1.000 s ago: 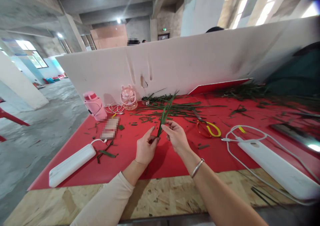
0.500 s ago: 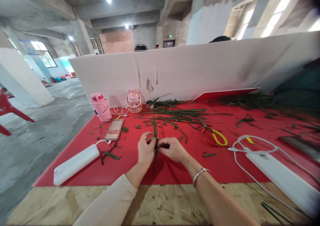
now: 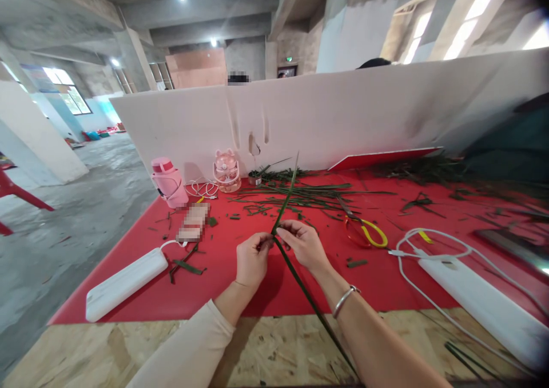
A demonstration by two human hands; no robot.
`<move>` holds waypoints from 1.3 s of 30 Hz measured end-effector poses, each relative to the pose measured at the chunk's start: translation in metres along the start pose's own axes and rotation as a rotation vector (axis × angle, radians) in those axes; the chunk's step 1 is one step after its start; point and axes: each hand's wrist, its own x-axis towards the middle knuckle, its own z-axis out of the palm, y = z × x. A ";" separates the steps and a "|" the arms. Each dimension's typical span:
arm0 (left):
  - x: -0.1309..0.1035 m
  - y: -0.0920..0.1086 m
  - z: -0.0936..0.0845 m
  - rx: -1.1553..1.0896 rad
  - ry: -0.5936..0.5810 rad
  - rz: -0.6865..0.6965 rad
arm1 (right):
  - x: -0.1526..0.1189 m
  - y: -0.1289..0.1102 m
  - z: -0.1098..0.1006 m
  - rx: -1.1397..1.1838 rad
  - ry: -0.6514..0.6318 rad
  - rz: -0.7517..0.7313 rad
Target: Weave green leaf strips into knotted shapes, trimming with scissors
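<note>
A long green leaf strip (image 3: 295, 275) runs from the table's front edge up between both hands, its pointed tip rising toward the back. My left hand (image 3: 253, 259) is closed, thumb and fingers pinched on the strip near its bend. My right hand (image 3: 303, 246) pinches the same strip just to the right, close to the left fingertips. Behind the hands, a loose bundle of green strips (image 3: 317, 190) lies across the red tabletop (image 3: 223, 285). Scissors with yellow and red handles (image 3: 374, 235) rest to the right of my right hand.
A white power bank (image 3: 126, 285) and a phone (image 3: 194, 222) lie on the left, near a pink bottle (image 3: 168, 183) and a clear pink jug (image 3: 227, 172). On the right are another white power bank (image 3: 480, 302) and its cable. A white panel (image 3: 189, 114) stands behind.
The strip now shows long, slanting back to the right and down past my right wrist. My right hand has risen slightly and changed its pinch. The view has shifted a little.
</note>
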 end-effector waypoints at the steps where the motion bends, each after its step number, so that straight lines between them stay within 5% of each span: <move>1: 0.000 0.000 0.000 -0.014 0.010 -0.011 | 0.000 -0.001 0.000 -0.007 0.003 0.002; 12: -0.001 0.000 0.002 -0.034 -0.058 -0.016 | 0.002 0.004 -0.003 -0.050 0.037 0.005; 21: 0.000 0.003 0.004 -0.322 -0.072 -0.202 | 0.000 0.002 -0.001 -0.008 0.010 0.030; 28: 0.016 -0.005 0.002 -0.747 0.195 -0.547 | -0.001 0.004 0.001 -0.032 0.042 0.016; 34: 0.023 -0.010 -0.003 -0.880 0.251 -0.585 | -0.007 0.013 0.002 -0.364 -0.269 0.268; 39: 0.025 -0.010 -0.008 -0.844 0.252 -0.560 | -0.007 0.010 -0.003 -0.337 -0.311 0.379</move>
